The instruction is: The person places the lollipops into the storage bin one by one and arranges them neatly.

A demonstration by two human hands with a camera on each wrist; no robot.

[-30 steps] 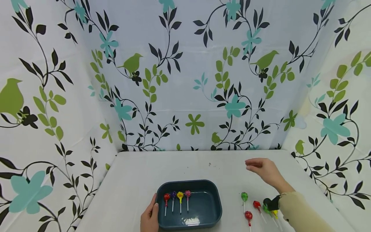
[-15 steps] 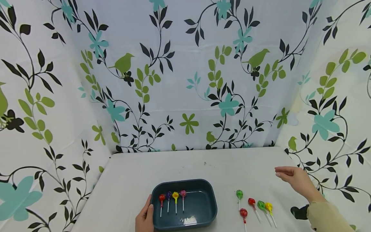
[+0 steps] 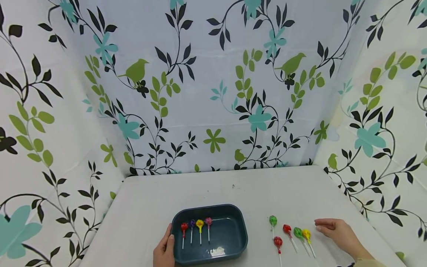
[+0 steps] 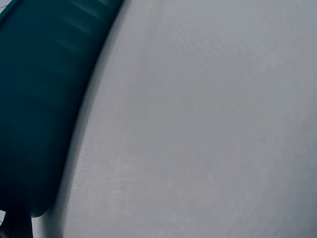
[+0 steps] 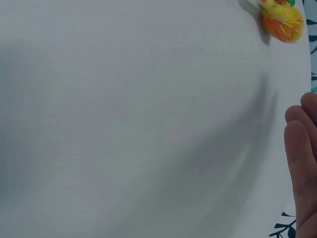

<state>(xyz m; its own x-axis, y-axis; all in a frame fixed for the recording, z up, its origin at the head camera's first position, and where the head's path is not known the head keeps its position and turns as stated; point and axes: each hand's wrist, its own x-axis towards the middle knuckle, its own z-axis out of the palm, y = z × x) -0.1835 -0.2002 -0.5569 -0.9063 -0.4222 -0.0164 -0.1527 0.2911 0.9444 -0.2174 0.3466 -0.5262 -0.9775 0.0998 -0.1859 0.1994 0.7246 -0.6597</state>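
My left hand [image 3: 164, 249] grips the left side of a dark blue-green tray [image 3: 230, 239], thumb at the rim; the left wrist view shows the tray's outer wall [image 4: 44, 109]. Inside it lie a red lollipop [image 3: 184, 227], a purple one, a yellow one and a pink one in a row. My right hand [image 3: 340, 234] holds nothing, fingers fairly straight, just right of a yellow lollipop [image 3: 306, 234] on the table. In the right wrist view, that wrapped yellow head [image 5: 285, 24] shows above my fingers [image 5: 299, 153].
Left of the yellow lollipop lie a green lollipop [image 3: 298, 233], a red one [image 3: 287, 229], another green one [image 3: 272, 221] and another red one [image 3: 278, 242]. Behind the white table [image 3: 150, 196] hangs a patterned curtain [image 3: 200, 92], which continues along both sides.
My right hand went right, then down toward the table beside the yellow lollipop. My left hand stays on the tray. The head view has shifted slightly right.
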